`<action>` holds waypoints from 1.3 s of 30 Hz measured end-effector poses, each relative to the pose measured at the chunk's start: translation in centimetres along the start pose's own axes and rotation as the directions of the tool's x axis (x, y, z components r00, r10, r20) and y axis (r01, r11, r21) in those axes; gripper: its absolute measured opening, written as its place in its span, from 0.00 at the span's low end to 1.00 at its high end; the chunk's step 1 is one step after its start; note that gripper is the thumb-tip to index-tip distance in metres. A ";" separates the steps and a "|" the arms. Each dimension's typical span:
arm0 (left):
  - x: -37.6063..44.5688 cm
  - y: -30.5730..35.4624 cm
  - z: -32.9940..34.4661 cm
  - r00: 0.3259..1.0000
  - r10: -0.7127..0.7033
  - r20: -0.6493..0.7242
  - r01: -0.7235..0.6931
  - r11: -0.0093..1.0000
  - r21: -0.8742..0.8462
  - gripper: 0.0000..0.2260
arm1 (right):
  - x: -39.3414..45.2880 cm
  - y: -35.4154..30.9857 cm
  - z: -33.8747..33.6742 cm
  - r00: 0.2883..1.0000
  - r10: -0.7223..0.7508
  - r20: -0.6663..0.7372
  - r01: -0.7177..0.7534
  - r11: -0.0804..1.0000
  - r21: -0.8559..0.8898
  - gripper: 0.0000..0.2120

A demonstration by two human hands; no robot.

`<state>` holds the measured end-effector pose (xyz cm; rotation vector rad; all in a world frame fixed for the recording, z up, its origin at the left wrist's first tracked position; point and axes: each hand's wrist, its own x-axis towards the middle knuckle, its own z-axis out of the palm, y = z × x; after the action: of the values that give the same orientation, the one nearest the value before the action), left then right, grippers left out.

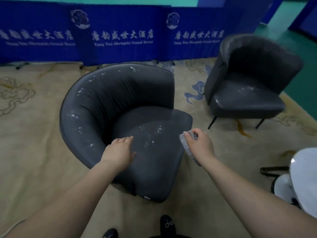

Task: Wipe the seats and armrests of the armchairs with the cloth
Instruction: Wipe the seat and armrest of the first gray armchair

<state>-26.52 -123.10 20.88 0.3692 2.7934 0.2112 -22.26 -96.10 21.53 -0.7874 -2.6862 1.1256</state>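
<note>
A dark grey round armchair (96, 107) stands right in front of me, with white specks on its seat and along its curved armrest. My left hand (120, 150) rests flat on the seat's left side, fingers straight. My right hand (199, 143) grips a grey cloth (186, 146) just off the seat's right edge, with the cloth hanging down below the hand. A second dark grey armchair (248, 86) on thin black legs stands at the back right, with pale marks on its seat.
Blue panels (120, 35) with white lettering close off the back. A beige patterned carpet (34, 134) covers the floor, and green floor lies beyond at the right. A white object on a black stand (301, 177) sits at the right edge. My black shoes (167, 224) show at the bottom.
</note>
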 end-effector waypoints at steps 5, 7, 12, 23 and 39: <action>-1.1 1.0 1.1 0.991 -0.131 0.002 0.131 0.990 -0.053 0.29 | 2.2 -0.2 0.4 0.993 -0.082 0.081 0.082 0.997 0.003 0.08; -1.8 1.0 1.7 0.986 -0.163 0.017 0.164 0.985 -0.051 0.28 | 2.5 -0.3 0.8 0.988 -0.099 0.118 0.099 0.995 0.009 0.09; -3.6 0.5 2.6 0.979 -0.202 0.025 0.203 0.979 -0.032 0.28 | 2.4 -0.7 1.8 0.980 -0.124 0.153 0.121 0.992 0.025 0.10; -5.1 -3.7 1.3 0.983 -0.182 -0.018 0.182 0.983 -0.022 0.27 | 0.3 -3.9 4.1 0.974 -0.146 0.175 0.142 0.989 0.035 0.11; -1.3 -6.2 -0.3 0.956 -0.292 -0.016 0.292 0.956 0.022 0.28 | 8.2 -9.6 8.8 0.910 -0.265 0.318 0.240 0.964 0.116 0.10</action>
<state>-26.83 -129.42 20.37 -0.0429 2.8205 0.1109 -35.96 -103.12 21.21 -0.2398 -2.8775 1.3857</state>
